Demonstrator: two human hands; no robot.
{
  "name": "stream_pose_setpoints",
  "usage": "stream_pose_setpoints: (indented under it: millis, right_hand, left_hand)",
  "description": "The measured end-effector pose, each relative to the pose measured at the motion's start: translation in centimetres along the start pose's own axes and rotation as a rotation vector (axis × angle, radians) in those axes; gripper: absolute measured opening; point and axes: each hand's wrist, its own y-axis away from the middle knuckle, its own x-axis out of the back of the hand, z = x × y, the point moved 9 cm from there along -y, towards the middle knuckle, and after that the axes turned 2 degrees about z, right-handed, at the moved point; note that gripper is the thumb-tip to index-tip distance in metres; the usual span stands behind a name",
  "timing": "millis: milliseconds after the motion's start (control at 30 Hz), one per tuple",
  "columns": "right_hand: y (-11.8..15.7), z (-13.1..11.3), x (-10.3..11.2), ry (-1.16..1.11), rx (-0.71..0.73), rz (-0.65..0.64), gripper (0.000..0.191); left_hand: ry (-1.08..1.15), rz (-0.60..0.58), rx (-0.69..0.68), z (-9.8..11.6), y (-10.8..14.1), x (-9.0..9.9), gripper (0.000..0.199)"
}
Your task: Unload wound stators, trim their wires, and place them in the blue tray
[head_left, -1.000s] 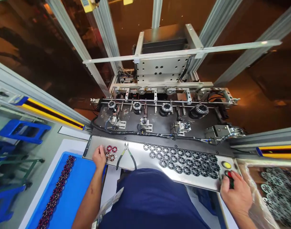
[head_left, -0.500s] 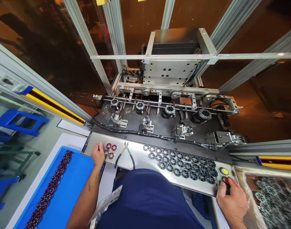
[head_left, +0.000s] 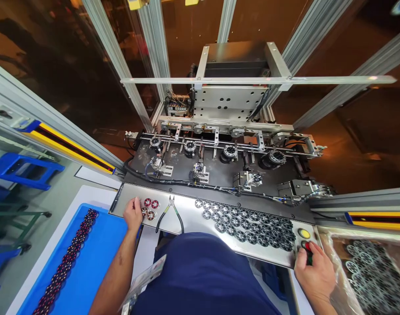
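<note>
My left hand [head_left: 133, 214] rests at the left end of the metal tray [head_left: 191, 212], fingers curled together; what they may hold is hidden. Beside its fingertips lie two red-wound rotor cores [head_left: 151, 203] and two copper-coloured ones [head_left: 147, 213]. My right hand [head_left: 315, 272] is at the tray's right end, thumb and bent forefinger apart over the button panel. Its forefinger is by the red button [head_left: 306, 246], and a green button [head_left: 309, 259] shows between thumb and finger. Diagonal cutters [head_left: 171, 212] lie with handles spread. Rows of dark ring-shaped cores [head_left: 244, 224] cover the tray's right half.
Behind the tray stands a machine with several round fixtures [head_left: 230, 152]. A yellow button [head_left: 304, 233] sits above the red one. A blue tray [head_left: 101, 249] at left holds a strip of wound cores [head_left: 67, 262]. A plastic-lined box of rings [head_left: 377, 273] is at right.
The whole view has shifted slightly left. Both hands keep their places at the two ends of the tray, and the cores and cutters lie as before.
</note>
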Motion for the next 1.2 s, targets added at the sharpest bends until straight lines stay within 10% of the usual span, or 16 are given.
stream_pose_setpoints:
  millis: [1200]
  right_hand:
    - [0.6, 1.0, -0.3, -0.040, -0.148, -0.023, 0.033]
  left_hand:
    - [-0.067, 0.056, -0.076, 0.8, -0.4, 0.8, 0.044]
